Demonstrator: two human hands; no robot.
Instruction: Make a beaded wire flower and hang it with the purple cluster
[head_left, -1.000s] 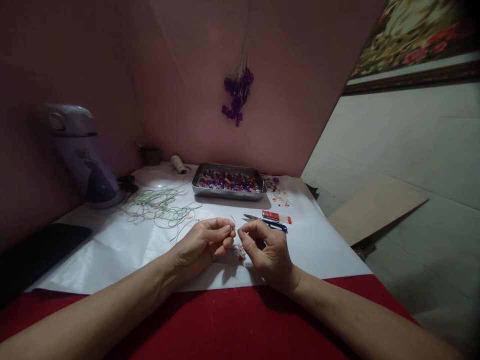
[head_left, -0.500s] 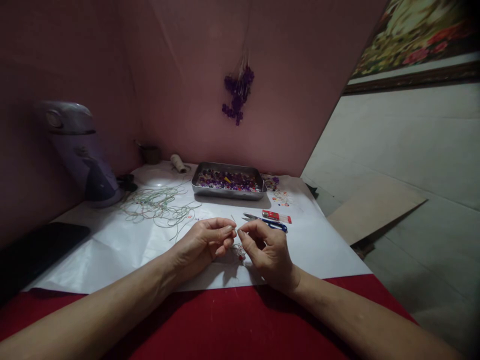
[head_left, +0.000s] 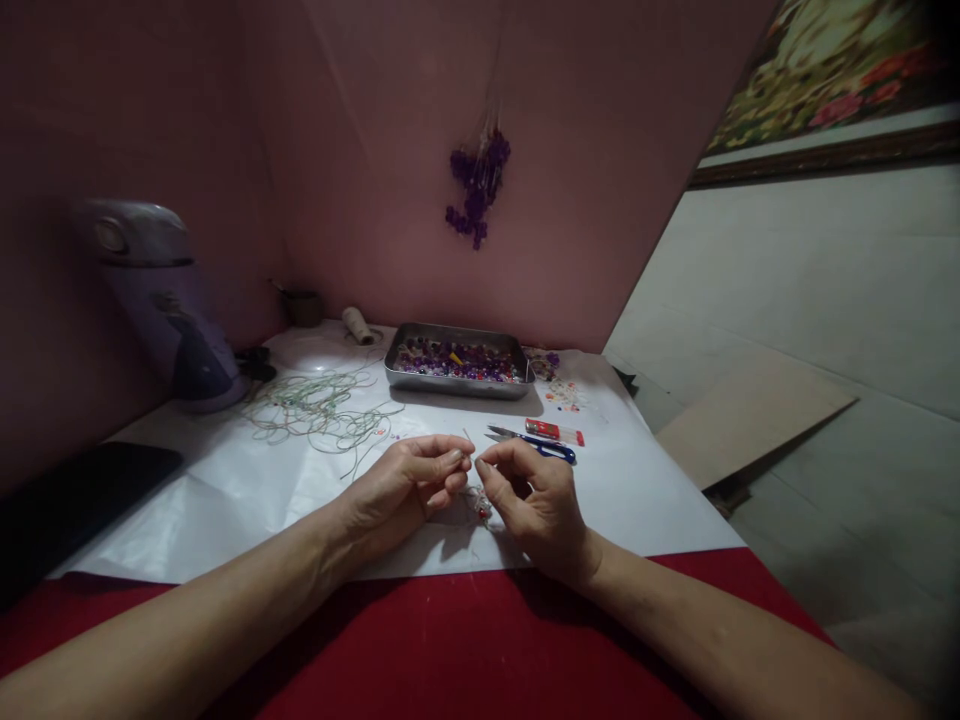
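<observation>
My left hand (head_left: 420,475) is closed in a pinch, thumb against fingertips. A thin, needle-like strand (head_left: 467,437) sticks up from its fingertips; its exact kind is too small to tell. My right hand (head_left: 536,510) pinches close by, its fingertips a small gap away from the left ones. Whatever lies between the right fingertips is too fine to make out. Below and between both hands, a small cluster of red and clear beads (head_left: 481,508) with thread lies on the white sheet (head_left: 622,500). Thread snips (head_left: 536,443) with blue handles rest just beyond my right hand.
Behind stands a metal tray (head_left: 459,385) of mostly purple beads. A red-labelled packet (head_left: 553,432) lies by the snips. Tangled green cord (head_left: 322,410), a thread spool (head_left: 357,326) and a purple bottle (head_left: 169,310) are on the left. Purple beaded strands (head_left: 478,185) hang on the wall.
Both hands stay almost in place, still pinching. The bead cluster beneath them shows slightly more of its red bead. The view has shifted a touch.
</observation>
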